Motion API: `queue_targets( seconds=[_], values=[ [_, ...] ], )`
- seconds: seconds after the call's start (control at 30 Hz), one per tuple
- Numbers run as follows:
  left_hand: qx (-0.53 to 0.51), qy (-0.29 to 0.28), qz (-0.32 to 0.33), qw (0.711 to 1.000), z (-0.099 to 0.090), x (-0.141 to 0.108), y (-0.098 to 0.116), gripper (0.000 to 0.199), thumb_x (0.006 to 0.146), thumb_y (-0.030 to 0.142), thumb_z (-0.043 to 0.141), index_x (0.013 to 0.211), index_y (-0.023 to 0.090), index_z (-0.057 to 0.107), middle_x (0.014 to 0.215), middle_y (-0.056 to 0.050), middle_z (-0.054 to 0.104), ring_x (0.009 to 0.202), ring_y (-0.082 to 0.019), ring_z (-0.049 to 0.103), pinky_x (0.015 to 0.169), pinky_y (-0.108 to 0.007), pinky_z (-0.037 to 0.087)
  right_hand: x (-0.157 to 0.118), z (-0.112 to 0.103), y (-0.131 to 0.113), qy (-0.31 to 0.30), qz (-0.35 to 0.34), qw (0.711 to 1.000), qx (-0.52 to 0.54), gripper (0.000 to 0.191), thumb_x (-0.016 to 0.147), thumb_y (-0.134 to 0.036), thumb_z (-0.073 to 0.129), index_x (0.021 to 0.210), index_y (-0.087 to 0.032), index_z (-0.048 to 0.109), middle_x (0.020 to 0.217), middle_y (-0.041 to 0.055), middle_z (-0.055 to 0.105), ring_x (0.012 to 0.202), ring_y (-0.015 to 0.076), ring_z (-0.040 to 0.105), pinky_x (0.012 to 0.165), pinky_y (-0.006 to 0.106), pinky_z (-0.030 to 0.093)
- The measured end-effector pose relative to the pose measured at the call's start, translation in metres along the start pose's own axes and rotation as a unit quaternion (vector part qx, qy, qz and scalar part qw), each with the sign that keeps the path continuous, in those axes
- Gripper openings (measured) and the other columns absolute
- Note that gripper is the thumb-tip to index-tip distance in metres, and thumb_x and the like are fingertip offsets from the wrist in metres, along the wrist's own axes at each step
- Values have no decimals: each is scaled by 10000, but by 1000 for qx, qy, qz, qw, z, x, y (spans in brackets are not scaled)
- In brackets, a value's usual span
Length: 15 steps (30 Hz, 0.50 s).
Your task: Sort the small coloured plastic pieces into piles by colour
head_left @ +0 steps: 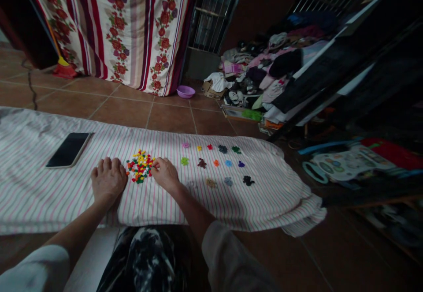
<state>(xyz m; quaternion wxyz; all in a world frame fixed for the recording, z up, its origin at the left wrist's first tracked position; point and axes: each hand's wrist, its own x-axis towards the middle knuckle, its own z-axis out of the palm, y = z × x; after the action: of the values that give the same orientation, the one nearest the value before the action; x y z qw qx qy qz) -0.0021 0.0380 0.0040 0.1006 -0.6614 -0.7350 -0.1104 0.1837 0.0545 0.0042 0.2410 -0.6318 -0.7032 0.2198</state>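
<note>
A mixed pile of small red, yellow, green and orange pieces [140, 166] lies on the striped cloth [158, 208] between my hands. My left hand [108, 178] rests flat on the cloth just left of the pile, fingers stretched out. At the pile's right edge is my right hand [165, 174], its fingertips pinched together; whatever they hold is too small to make out. To the right, small heaps sorted by colour sit in rows, among them a pink heap [185, 145], a lime green heap [184, 161], a brown heap [202, 162] and a black heap [248, 180].
A dark-screened tablet or phone [69, 150] lies on the cloth at the left. Beyond the covered table are a purple basin [185, 91], a floral curtain [132, 31], a broom [64, 68] and a large heap of clothes [264, 62]. A toy panel [343, 162] stands at the right.
</note>
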Motion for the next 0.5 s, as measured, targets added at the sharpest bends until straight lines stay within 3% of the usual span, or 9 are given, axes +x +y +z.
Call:
queue_targets(
  seconds=[0.17, 0.3, 0.4, 0.5],
  values=[
    [-1, 3, 7, 1000, -2, 0, 0, 391, 943, 313, 241, 1056, 149, 577, 1141, -187, 592, 1169, -316, 487, 920, -436, 381, 0, 0, 1, 15, 0, 998, 55, 97, 828, -226, 579, 914, -249, 616, 964, -2, 702, 852, 150, 636, 781, 261, 471],
    [-17, -1, 10, 1000, -1, 1, 0, 392, 938, 312, 255, 1057, 127, 580, 1169, -208, 574, 1176, -330, 483, 918, -455, 386, -1, -12, 6, 25, 15, 993, 118, 76, 811, -236, 594, 884, -245, 610, 875, -18, 708, 804, 143, 658, 729, 247, 492],
    [-21, -3, 7, 1000, -1, 1, 0, 388, 933, 314, 269, 1050, 131, 590, 1160, -206, 577, 1176, -331, 477, 918, -461, 391, 2, -28, 24, 69, 24, 984, 160, 97, 783, -202, 586, 874, -228, 607, 839, -8, 693, 767, 136, 655, 724, 246, 513],
    [-12, 1, 4, 1000, -1, 0, 1, 382, 935, 313, 266, 1040, 143, 593, 1144, -192, 583, 1165, -317, 482, 921, -453, 396, 7, -49, 60, 135, 23, 974, 183, 144, 774, -226, 560, 906, -217, 617, 850, 5, 683, 755, 139, 654, 730, 262, 524]
  ],
)
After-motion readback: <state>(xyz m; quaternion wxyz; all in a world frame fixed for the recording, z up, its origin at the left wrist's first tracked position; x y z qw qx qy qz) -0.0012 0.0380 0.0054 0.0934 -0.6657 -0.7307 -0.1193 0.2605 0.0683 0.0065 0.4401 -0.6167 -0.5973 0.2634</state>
